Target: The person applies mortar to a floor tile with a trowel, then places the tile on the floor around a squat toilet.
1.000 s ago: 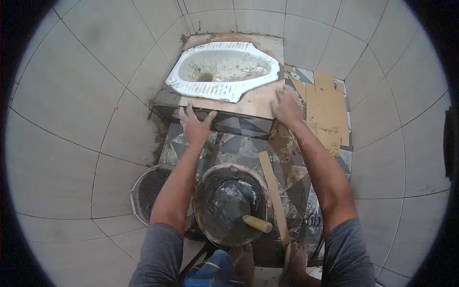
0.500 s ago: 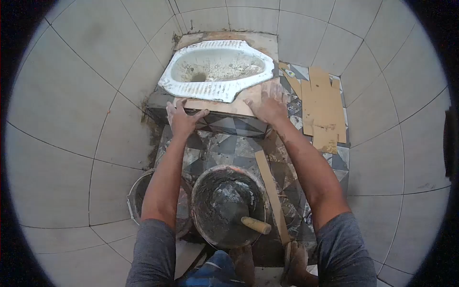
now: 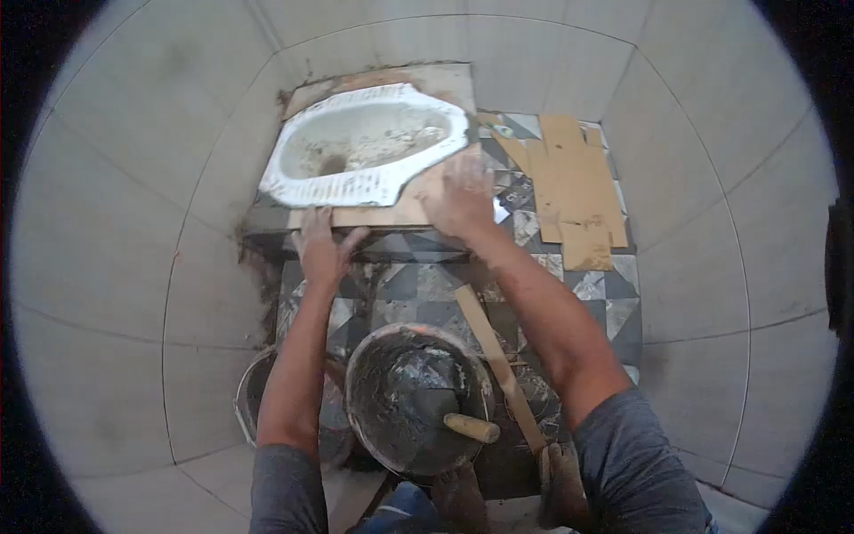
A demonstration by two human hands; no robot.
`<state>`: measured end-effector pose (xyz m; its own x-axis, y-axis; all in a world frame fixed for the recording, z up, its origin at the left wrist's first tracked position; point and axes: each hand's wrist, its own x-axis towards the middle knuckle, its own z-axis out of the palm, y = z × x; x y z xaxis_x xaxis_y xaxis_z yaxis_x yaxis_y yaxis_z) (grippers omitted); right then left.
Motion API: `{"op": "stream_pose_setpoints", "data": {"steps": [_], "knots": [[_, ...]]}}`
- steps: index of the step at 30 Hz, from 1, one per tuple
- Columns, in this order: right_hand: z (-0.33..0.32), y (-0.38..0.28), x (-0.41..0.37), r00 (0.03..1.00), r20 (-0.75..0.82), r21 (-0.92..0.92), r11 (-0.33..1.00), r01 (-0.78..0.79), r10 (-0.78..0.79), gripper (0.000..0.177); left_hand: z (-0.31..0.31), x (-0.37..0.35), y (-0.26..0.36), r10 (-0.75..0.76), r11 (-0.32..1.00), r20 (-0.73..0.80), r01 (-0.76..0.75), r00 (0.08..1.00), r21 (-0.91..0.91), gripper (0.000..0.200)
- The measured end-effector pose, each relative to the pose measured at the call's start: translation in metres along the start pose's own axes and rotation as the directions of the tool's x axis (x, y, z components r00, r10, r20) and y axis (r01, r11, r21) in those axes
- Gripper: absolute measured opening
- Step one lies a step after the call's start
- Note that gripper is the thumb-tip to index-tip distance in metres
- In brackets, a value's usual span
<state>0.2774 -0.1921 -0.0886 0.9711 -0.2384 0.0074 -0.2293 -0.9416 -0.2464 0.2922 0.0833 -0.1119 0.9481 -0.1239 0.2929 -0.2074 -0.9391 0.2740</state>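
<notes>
A white squat toilet [image 3: 342,190], smeared with mortar, is set in a raised step. A pale tile [image 3: 409,213] lies on the step along the toilet's front and right side. My left hand [image 3: 322,249] touches the tile's front edge, fingers on top and thumb spread to the right. Slightly blurred, my right hand [image 3: 463,200] lies flat on the tile's right part, fingers pointing away from me. Neither hand grasps anything.
A bucket [image 3: 353,383] of wet grey mortar, with a trowel's wooden handle [image 3: 471,428] sticking out, stands by my feet. Another bucket [image 3: 249,396] is left of it. A long flat strip [image 3: 500,365] and cardboard pieces [image 3: 569,178] lie on the patterned floor. Tiled walls surround the space.
My view has turned, so the toilet and step appear farther left and slightly tilted. Both hands remain against the tile; the right hand looks more blurred than before.
</notes>
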Motion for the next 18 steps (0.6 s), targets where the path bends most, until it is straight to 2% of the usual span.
{"op": "stream_pose_setpoints", "data": {"steps": [3, 4, 7, 8, 10, 11, 15, 17, 18], "knots": [[-0.009, -0.001, -0.008, 1.0, 0.02, 0.014, 1.0, 0.0, -0.001, 0.095, 0.007, 0.002, -0.004, 0.032, 0.999, -0.051, -0.031, 0.998, 0.015, 0.09], [-0.009, -0.001, -0.01, 1.0, -0.001, 0.036, 0.999, 0.013, -0.013, 0.096, 0.002, 0.001, -0.003, 0.005, 1.0, -0.001, -0.005, 1.0, 0.023, 0.088], [-0.013, 0.0, -0.014, 1.0, 0.004, 0.088, 0.996, 0.027, -0.028, 0.098, -0.004, 0.002, -0.002, 0.004, 0.999, 0.025, -0.005, 1.0, 0.034, 0.085], [-0.015, 0.0, -0.012, 1.0, -0.001, 0.091, 0.996, 0.019, -0.019, 0.098, 0.003, 0.001, -0.008, 0.036, 0.998, -0.022, -0.035, 0.999, 0.044, 0.083], [-0.019, 0.001, -0.011, 0.991, 0.123, 0.112, 0.993, 0.033, -0.047, 0.099, 0.004, 0.001, -0.008, 0.052, 0.998, -0.037, -0.051, 0.998, 0.04, 0.083], [-0.019, 0.001, -0.014, 0.991, 0.124, 0.111, 0.993, 0.032, -0.046, 0.099, 0.005, -0.001, -0.009, 0.06, 0.998, -0.057, -0.057, 0.997, 0.038, 0.084], [-0.002, -0.002, -0.009, 0.999, -0.019, 0.08, 0.996, 0.037, -0.036, 0.098, -0.003, 0.0, -0.001, 0.03, 0.996, -0.005, -0.029, 1.0, 0.086, 0.087], [-0.011, 0.003, -0.006, 0.997, -0.068, 0.038, 0.999, 0.026, -0.024, 0.097, -0.01, -0.001, 0.014, 0.004, 0.985, 0.043, -0.012, 0.999, 0.171, 0.093], [-0.03, 0.005, -0.005, 0.997, 0.071, 0.123, 0.992, 0.032, -0.041, 0.09, -0.01, -0.004, 0.021, 0.009, 0.986, 0.046, -0.017, 0.999, 0.163, 0.093]]}}
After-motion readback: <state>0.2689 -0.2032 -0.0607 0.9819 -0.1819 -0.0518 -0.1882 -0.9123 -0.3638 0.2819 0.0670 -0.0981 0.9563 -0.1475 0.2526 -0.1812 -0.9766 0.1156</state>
